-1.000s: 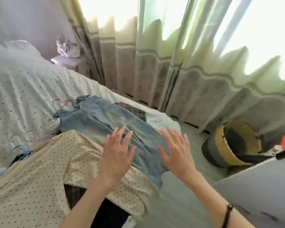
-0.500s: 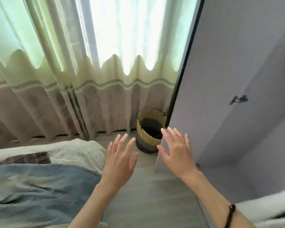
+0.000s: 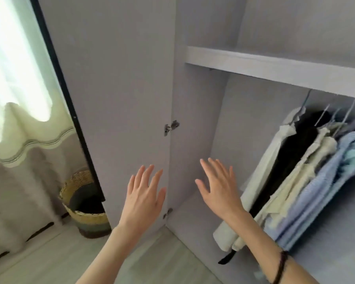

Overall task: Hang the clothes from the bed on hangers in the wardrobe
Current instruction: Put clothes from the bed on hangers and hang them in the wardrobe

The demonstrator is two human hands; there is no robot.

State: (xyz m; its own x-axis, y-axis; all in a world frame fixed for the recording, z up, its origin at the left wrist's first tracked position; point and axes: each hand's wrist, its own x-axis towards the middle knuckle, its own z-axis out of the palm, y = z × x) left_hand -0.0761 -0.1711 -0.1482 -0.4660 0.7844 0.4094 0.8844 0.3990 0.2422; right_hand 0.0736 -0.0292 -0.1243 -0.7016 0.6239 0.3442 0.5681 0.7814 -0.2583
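The grey wardrobe stands open in front of me. Inside at the right, several garments hang on hangers under a shelf: white, black, cream and light blue. My left hand is held up with fingers spread before the open door. My right hand is raised the same way before the wardrobe's empty left part. Both hands hold nothing. The bed and its clothes are out of view.
A woven basket with a dark lining sits on the pale wood floor beside the door's edge. Curtains cover a bright window at the left.
My view has swung right, from the bed and its clothes past the curtains to the open wardrobe. Both hands stay raised, spread and empty throughout.
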